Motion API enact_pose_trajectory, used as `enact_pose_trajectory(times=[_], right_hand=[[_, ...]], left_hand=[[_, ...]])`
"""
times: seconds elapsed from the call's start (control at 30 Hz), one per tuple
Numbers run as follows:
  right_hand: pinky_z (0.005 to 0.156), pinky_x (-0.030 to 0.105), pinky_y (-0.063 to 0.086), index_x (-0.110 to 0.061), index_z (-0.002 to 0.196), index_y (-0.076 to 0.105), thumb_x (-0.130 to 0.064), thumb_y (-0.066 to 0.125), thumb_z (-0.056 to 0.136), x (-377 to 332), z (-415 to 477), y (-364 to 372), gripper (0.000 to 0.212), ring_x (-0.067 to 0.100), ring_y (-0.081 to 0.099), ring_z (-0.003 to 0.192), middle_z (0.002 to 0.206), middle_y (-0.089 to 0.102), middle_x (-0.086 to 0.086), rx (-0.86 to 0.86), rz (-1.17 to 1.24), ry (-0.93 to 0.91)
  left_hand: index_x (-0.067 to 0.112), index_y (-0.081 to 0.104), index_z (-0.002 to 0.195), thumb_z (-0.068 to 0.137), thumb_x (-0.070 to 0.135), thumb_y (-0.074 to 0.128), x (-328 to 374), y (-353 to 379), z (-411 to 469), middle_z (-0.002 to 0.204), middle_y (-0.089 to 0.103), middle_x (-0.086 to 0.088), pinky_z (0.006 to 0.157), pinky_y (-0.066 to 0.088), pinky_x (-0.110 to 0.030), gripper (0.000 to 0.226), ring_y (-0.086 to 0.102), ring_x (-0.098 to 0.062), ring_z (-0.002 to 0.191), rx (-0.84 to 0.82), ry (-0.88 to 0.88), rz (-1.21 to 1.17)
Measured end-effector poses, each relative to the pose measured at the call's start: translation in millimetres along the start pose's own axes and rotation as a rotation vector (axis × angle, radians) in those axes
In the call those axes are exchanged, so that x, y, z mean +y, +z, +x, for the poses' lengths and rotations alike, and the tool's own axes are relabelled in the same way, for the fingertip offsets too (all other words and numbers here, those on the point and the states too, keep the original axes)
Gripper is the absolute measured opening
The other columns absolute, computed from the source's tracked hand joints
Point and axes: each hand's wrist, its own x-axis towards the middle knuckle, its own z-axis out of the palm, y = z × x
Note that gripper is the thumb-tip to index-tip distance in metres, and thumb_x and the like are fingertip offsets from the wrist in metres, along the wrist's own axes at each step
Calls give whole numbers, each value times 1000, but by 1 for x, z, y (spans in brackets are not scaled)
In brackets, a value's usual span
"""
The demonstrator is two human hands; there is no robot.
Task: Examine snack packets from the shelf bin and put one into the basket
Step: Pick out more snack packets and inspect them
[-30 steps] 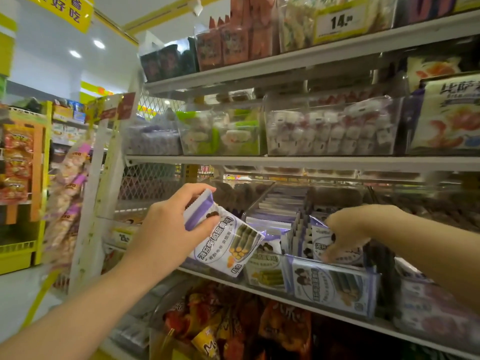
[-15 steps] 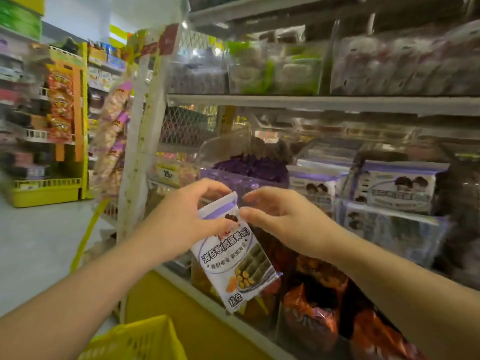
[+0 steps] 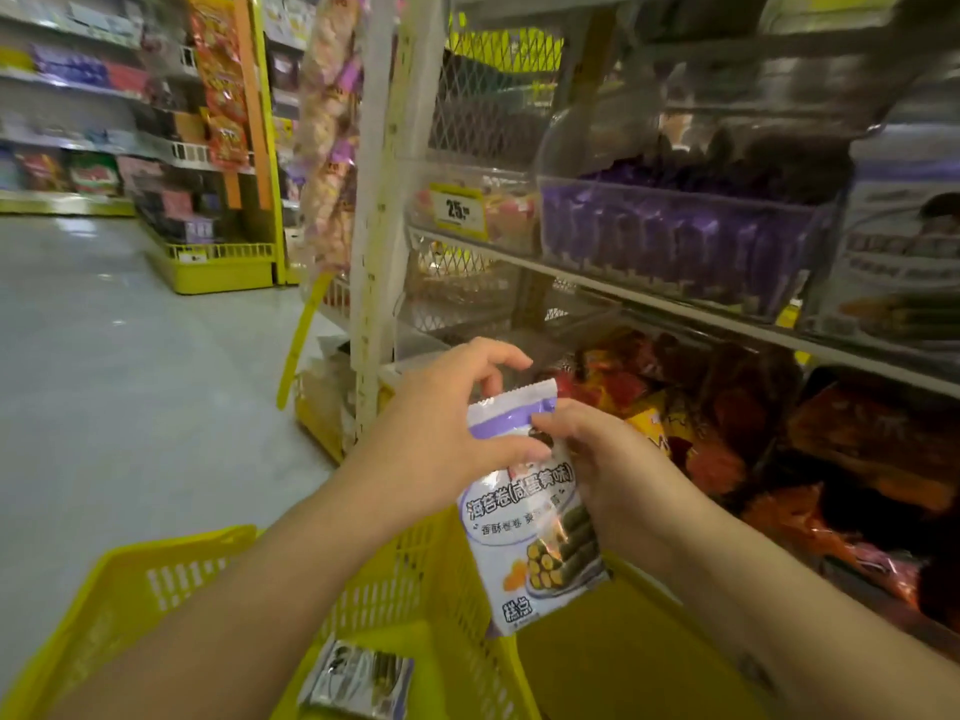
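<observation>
Snack packet: a white pouch (image 3: 530,522) with a purple band across its top and pictures of green rolls low on the front. It is held upright in the air between both hands, printed face toward the camera.
Left hand: this hand (image 3: 441,423) grasps the packet's upper left. The thumb lies across the front just under the purple band, and the fingers (image 3: 493,358) are curled over and behind the crimped top edge.
Right hand: this hand (image 3: 608,459) pinches the packet's right edge near the top, its fingertips touching the purple band close to the left thumb.
Basket: a yellow plastic basket (image 3: 415,579) with slotted walls sits low in front of the person. The packet's lower end hangs in front of its far wall (whether it touches the wall I cannot tell).
Inside the basket: a second packet (image 3: 358,678) lies flat on the bottom, partly hidden by the left forearm.
Shelf bin: a clear bin (image 3: 675,236) packed with purple-edged packets stands on the shelf (image 3: 649,298) above and to the right of the hands, well apart from them.
Price tag: a yellow tag (image 3: 457,210) reading 25 hangs at the shelf's left end.
Lower shelf: orange bags (image 3: 727,423), blurred, are heaped just behind the right hand.
Floor: pale aisle floor (image 3: 104,381) stretches to the left.
</observation>
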Motion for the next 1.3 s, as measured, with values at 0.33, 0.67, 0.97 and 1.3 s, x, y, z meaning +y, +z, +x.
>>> enact_pose_trajectory(times=[0.33,0.67,0.97,1.3], right_hand=[[97,56,48,8,120,58,-20,62,80,30,13,-31,48,43,62,110,115,65,28,313,200,72],[85,50,56,-3,106,67,-33,59,84,31,13,-45,38,34,69,97,103,72,20,246,161,-18],[95,47,50,-2,112,67,-29,62,78,23,-3,-59,44,26,67,97,113,69,20,-90,-334,230],[73,32,59,0,115,64,-28,58,80,19,0,-61,45,23,69,89,112,70,18,28,-65,237]], left_hand=[[19,67,104,61,35,75,-32,54,-8,100,75,-4,73,58,-29,46,73,-14,84,127,-539,-785],[6,66,97,93,17,57,-15,71,-8,87,75,-11,78,53,-34,14,70,-16,75,231,-690,-1112],[9,68,102,87,25,62,-26,53,-3,101,75,-12,83,58,-44,23,72,-20,87,283,-749,-1237],[16,60,124,92,9,53,-30,47,-12,116,71,-10,83,59,-39,33,67,-26,109,-287,-722,-1114]])
